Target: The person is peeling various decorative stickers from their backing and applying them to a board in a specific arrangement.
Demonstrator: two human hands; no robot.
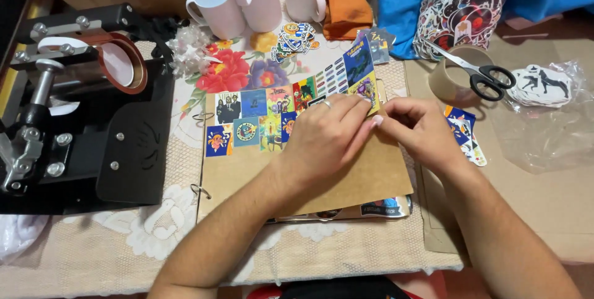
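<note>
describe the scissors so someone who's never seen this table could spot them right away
Start at the brown ring-bound cover that both hands press on, then look up and right past the right hand. The scissors lie across a roll of brown tape. Black handles and silver blades set them apart from the colourful stickers around them.

sticker bag (464, 8): clear plastic, top right, packed w/ multicolour stickers
small bag (544, 88): clear, far right (black-white stickers inside)
page stickers (272, 116): colourful rectangles, on brown page

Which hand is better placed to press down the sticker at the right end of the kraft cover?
Probably the left hand: it lies flat across the kraft cover, fingers at the sticker. The right hand pinches beside it at the cover's edge.
</note>
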